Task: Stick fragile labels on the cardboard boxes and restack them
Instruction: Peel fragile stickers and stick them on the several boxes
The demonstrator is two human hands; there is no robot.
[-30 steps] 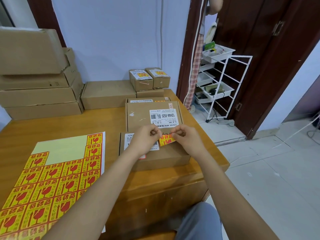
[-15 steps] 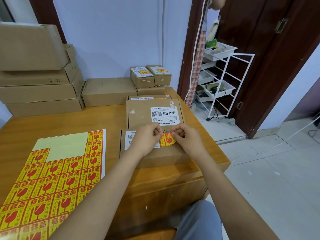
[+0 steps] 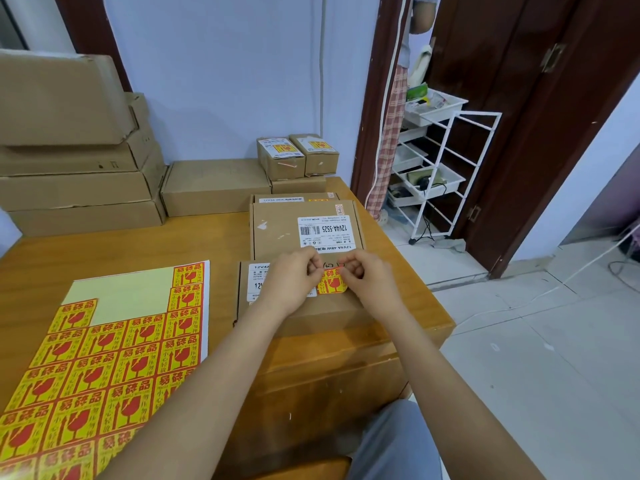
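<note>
My left hand (image 3: 292,277) and my right hand (image 3: 365,277) pinch the top corners of a yellow-and-red fragile label (image 3: 330,283). The label hangs over the top of the nearest small cardboard box (image 3: 325,311), right of that box's white shipping label. Whether it touches the box I cannot tell. Behind it stands a taller flat box (image 3: 280,233) with a white barcode label. A sheet of fragile labels (image 3: 104,355) lies on the wooden table (image 3: 114,251) to the left, with its upper part peeled bare.
A stack of large cardboard boxes (image 3: 76,161) fills the back left. A wide flat box (image 3: 214,185) and two small labelled boxes (image 3: 298,155) stand at the back by the wall. A white wire rack (image 3: 446,171) stands in the doorway right of the table's edge.
Both hands have lowered the label slightly onto the near box; more of its yellow face shows between my fingers. The camera has shifted a little.
</note>
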